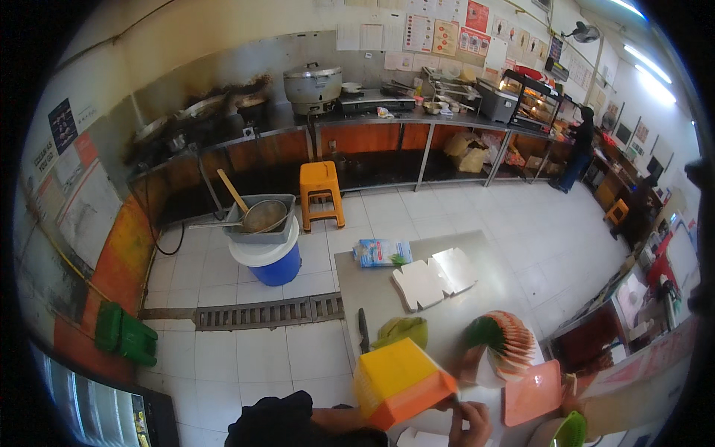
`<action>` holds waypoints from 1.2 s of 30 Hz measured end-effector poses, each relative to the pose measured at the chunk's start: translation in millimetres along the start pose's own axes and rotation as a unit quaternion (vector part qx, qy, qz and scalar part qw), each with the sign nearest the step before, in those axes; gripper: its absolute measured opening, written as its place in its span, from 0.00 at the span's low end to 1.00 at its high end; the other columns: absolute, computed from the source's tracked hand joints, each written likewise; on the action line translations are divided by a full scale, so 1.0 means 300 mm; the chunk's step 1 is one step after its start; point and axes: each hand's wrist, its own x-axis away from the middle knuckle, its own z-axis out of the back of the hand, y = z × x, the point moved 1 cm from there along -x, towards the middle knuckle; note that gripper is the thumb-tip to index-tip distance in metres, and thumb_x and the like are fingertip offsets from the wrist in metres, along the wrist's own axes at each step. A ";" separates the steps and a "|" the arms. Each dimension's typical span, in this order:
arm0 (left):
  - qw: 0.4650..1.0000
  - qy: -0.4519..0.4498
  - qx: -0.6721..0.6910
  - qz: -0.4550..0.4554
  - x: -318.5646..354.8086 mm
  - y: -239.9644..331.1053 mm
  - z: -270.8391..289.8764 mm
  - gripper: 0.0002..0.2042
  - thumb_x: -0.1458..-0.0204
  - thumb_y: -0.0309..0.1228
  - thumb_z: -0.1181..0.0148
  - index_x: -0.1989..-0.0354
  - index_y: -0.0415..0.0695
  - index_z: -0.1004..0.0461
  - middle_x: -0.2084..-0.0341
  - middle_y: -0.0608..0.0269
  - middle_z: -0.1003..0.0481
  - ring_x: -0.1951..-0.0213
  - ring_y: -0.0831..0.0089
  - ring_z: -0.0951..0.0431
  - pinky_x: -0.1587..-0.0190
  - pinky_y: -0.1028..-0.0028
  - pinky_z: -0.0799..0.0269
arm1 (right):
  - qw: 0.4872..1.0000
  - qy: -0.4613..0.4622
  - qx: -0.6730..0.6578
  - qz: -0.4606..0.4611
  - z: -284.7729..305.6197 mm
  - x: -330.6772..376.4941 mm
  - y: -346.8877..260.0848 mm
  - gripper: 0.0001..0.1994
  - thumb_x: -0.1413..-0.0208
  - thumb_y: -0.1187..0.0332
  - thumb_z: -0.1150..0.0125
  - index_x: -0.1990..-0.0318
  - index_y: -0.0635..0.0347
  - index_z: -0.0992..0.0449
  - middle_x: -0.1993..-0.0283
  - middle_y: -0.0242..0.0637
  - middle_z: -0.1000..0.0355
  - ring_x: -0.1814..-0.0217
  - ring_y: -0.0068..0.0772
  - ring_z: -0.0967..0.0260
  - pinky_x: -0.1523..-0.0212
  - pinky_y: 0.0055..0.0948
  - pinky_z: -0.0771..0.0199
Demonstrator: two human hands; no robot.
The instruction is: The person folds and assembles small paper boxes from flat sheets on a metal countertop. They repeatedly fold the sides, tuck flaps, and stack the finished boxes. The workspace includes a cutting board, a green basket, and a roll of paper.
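A yellow and orange cardboard food box (402, 380) is raised above the near end of the steel table (477, 253). My right hand (471, 425) pinches the box's orange lower right corner. From the lower edge my left forearm in a black sleeve runs to behind the box, which hides that hand and its fingers. Beyond the box lie a green cloth (402, 331) and a knife with a dark handle (363, 330). Right of it stands a fanned stack of red, green and white cartons (514, 339), with a pink board (532, 391) in front.
Flattened white cartons (436, 279) and a blue packet (381, 252) lie at the table's far end. A green basket (570, 430) is at lower right. Across the floor are a blue bucket (277, 264), an orange stool (320, 194) and a cooking counter. A person (579, 149) stands far right.
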 end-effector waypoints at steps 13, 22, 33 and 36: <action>0.985 0.057 0.090 -0.137 -0.005 0.333 -0.164 0.13 0.39 0.24 0.32 0.48 0.33 0.25 0.63 0.57 0.14 0.60 0.75 0.16 0.57 0.73 0.21 | 0.983 0.079 0.152 -0.064 0.000 0.202 0.000 0.32 0.42 0.76 0.36 0.27 0.55 0.32 0.22 0.62 0.49 0.21 0.70 0.50 0.25 0.61 0.47; 0.896 -0.204 -0.191 -0.344 0.117 0.421 -0.188 0.29 0.47 0.21 0.33 0.36 0.37 0.36 0.42 0.41 0.27 0.35 0.56 0.27 0.35 0.60 0.32 | 0.956 0.255 0.064 -0.129 0.091 0.272 -0.104 0.32 0.45 0.67 0.24 0.33 0.60 0.26 0.38 0.50 0.23 0.43 0.48 0.20 0.46 0.34 0.17; 0.961 -0.020 0.042 -0.274 0.115 0.394 -0.247 0.15 0.37 0.25 0.36 0.45 0.34 0.30 0.54 0.59 0.23 0.54 0.72 0.20 0.51 0.72 0.23 | 0.974 0.196 -0.069 -0.092 0.071 0.381 -0.108 0.32 0.47 0.74 0.28 0.32 0.64 0.30 0.27 0.52 0.37 0.34 0.55 0.29 0.39 0.43 0.21; 0.957 -0.030 -0.010 -0.288 0.122 0.403 -0.276 0.16 0.40 0.23 0.33 0.46 0.35 0.29 0.56 0.58 0.22 0.56 0.71 0.19 0.53 0.72 0.23 | 0.958 0.255 -0.082 -0.106 0.080 0.365 -0.093 0.33 0.45 0.72 0.28 0.31 0.65 0.31 0.28 0.55 0.36 0.35 0.55 0.28 0.40 0.41 0.21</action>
